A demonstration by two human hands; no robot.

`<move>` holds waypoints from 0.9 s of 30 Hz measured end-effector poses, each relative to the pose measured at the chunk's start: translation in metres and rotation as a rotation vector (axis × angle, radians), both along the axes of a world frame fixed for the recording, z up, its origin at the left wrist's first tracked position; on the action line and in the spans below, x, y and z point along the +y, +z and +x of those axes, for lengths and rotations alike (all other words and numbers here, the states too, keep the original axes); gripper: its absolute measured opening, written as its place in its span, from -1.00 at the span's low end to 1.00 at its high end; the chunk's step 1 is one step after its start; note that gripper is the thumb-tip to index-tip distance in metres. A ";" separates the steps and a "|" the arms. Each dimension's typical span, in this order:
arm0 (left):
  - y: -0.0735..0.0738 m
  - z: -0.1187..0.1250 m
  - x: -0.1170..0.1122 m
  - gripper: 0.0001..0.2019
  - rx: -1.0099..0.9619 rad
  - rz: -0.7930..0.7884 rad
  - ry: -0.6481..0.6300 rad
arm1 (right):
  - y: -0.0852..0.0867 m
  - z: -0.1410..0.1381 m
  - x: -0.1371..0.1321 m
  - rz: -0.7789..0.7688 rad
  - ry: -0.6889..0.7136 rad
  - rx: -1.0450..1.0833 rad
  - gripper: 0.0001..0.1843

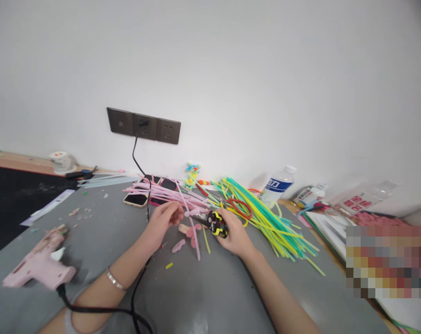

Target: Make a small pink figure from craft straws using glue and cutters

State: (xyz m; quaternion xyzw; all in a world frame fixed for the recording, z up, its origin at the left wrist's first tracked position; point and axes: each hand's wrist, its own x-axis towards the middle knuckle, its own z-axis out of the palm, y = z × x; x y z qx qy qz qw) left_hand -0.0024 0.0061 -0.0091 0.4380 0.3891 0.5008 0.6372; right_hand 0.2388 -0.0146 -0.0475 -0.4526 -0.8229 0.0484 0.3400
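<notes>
Two hands are at work over the grey table mat [203,297], and one tool sits between them. The left hand [163,218] has its fingers drawn together, thumb and fingertips pinching a single pink pipe cleaner [193,227], a fuzzy stem that bends down from the pinch towards six o'clock. The right hand [233,234] is curled tight around the yellow-and-black handles of one pair of wire cutters [213,223], whose dark nose points to nine o'clock, just beside the pinched stem. A few short pink offcuts [178,246] lie on the mat below the hands, with one yellow-green snippet [169,265] at seven o'clock from them. At twelve o'clock from the left hand lies a loose bundle of pink stems [162,191], spread over at least two flat, glossy phones [136,199]. At two o'clock from the right hand fans a much thicker heap of green and yellow stems [269,213], with a red loop [240,207] on top of it that I cannot make out further. One pink hot glue gun [40,264] rests at eight o'clock, its black cord [102,310] trailing under the left forearm, which wears one thin silver bangle [116,280]. On the white wall at eleven o'clock is a dark socket strip [143,125] of three square panels. One plastic bottle with a blue label [278,184] leans at the wall.
</notes>
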 end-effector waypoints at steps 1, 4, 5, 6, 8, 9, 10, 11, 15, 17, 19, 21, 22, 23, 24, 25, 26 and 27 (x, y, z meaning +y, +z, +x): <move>0.000 0.000 0.000 -0.66 0.000 -0.001 -0.001 | 0.000 0.000 0.000 0.002 0.000 0.000 -0.48; 0.000 0.000 -0.001 -0.66 -0.003 -0.001 -0.002 | 0.000 0.000 0.000 0.004 -0.001 0.001 -0.48; 0.000 0.000 -0.001 -0.66 -0.003 0.000 -0.002 | 0.000 0.000 0.000 0.005 -0.003 0.002 -0.49; 0.000 0.000 -0.001 -0.66 -0.002 0.001 -0.003 | 0.000 0.000 0.000 0.005 -0.004 0.002 -0.49; 0.000 0.000 -0.001 -0.66 0.003 0.002 -0.004 | 0.000 0.000 0.000 0.004 -0.006 0.001 -0.50; 0.000 0.000 0.000 -0.66 0.006 0.003 -0.005 | 0.000 0.000 0.000 0.003 -0.006 -0.001 -0.49; 0.000 0.000 0.000 -0.66 0.007 0.005 -0.006 | 0.001 0.000 0.000 0.002 -0.005 -0.001 -0.49; 0.000 0.000 0.000 -0.66 0.007 0.007 -0.007 | 0.001 -0.001 0.000 0.002 -0.004 -0.001 -0.49; 0.000 0.000 0.000 -0.66 0.007 0.017 -0.008 | 0.001 -0.001 0.000 0.004 -0.002 0.004 -0.49; 0.000 0.000 0.000 -0.67 0.015 0.022 -0.006 | 0.000 -0.001 0.000 -0.001 -0.003 0.004 -0.50; 0.001 0.000 -0.001 -0.67 0.017 0.022 -0.005 | 0.001 -0.001 0.000 -0.002 -0.004 0.004 -0.49; 0.001 0.000 -0.001 -0.67 0.010 0.020 -0.006 | 0.001 -0.001 0.000 -0.002 -0.003 0.004 -0.49; 0.000 0.000 0.000 -0.67 0.007 0.019 -0.007 | 0.001 -0.001 0.000 -0.004 -0.002 0.004 -0.49; 0.000 0.000 0.000 -0.67 0.005 0.019 -0.009 | 0.001 -0.001 0.000 -0.006 -0.002 0.005 -0.49; 0.000 0.000 0.000 -0.66 0.005 0.018 -0.012 | 0.002 -0.001 0.000 -0.008 -0.001 0.004 -0.49; -0.001 0.000 0.000 -0.66 0.007 0.016 -0.012 | 0.002 -0.001 0.000 -0.008 0.000 0.004 -0.50; -0.001 0.000 0.000 -0.66 0.010 0.015 -0.014 | 0.002 -0.001 0.000 -0.008 -0.001 0.003 -0.50; -0.001 0.000 0.000 -0.66 0.011 0.016 -0.013 | 0.003 -0.002 0.000 -0.009 -0.002 0.003 -0.50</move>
